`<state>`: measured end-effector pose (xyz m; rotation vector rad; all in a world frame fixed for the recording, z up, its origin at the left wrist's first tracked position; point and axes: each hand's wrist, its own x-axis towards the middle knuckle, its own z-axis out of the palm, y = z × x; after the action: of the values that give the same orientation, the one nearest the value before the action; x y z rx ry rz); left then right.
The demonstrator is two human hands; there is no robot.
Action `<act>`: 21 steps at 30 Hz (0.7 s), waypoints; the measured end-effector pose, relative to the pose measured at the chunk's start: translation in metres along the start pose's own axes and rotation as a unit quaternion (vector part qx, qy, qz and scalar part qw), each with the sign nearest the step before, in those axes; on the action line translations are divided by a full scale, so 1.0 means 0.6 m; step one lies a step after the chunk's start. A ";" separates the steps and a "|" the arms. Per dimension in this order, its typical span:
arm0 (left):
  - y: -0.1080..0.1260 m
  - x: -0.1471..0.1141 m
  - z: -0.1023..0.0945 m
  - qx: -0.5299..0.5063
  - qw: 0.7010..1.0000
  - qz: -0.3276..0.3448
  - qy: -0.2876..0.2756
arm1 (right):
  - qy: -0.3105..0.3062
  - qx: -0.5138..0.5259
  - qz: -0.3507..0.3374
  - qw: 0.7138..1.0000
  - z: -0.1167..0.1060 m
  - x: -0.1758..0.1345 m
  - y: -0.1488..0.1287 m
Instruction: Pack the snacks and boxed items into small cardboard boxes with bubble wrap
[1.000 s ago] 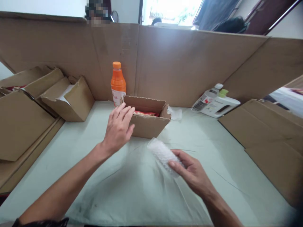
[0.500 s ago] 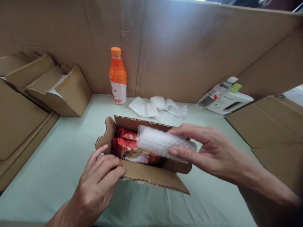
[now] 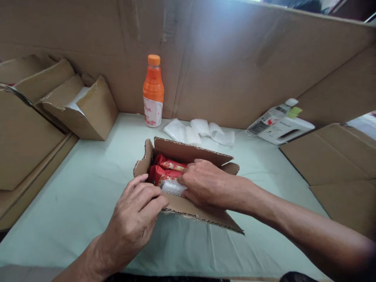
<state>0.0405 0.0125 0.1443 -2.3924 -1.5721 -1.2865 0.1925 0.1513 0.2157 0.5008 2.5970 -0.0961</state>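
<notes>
An open cardboard box (image 3: 202,217) stands in the middle of the table with its flaps up and outward. Red printed packets (image 3: 164,173) lie inside it. My left hand (image 3: 133,215) grips the box at its near left corner, fingers curled over the near flap. My right hand (image 3: 208,184) reaches down into the box, closed on a roll of bubble wrap (image 3: 174,187). The roll lies along the near wall beside the packets, and the hand hides its right part.
Behind the box stand an orange bottle (image 3: 153,92) and folded white wrap pieces (image 3: 201,131). At back right, a clear bottle (image 3: 267,119) leans on a white jug (image 3: 289,129). Cardboard boxes (image 3: 96,107) line the left, another cardboard piece (image 3: 340,152) the right. A tall cardboard wall (image 3: 241,70) closes the back.
My right hand has lowered the bubble wrap roll from above the box into it, against the near wall. My left hand stays on the box's near left corner. The view has shifted slightly.
</notes>
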 end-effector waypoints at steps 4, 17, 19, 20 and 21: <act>0.001 0.005 0.002 0.012 1.000 0.007 -0.006 | 0.004 0.048 -0.016 0.999 -0.010 0.007 -0.004; -0.069 -0.104 0.088 -0.290 0.853 -0.417 0.120 | 0.402 0.413 0.274 0.770 0.259 -0.157 0.029; -0.078 -0.089 0.105 -0.365 0.820 -0.424 0.121 | 0.403 0.436 0.278 0.755 0.292 -0.105 0.008; -0.077 -0.076 0.111 -0.390 0.812 -0.417 0.118 | 0.414 0.442 0.289 0.741 0.299 -0.087 0.002; -0.071 -0.061 0.116 -0.408 0.808 -0.408 0.117 | 0.424 0.448 0.303 0.726 0.302 -0.078 0.001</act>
<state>0.0455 0.0347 0.0578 -1.6048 -2.4192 -2.7577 0.3127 0.1082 0.0792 2.1426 2.8378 -1.1746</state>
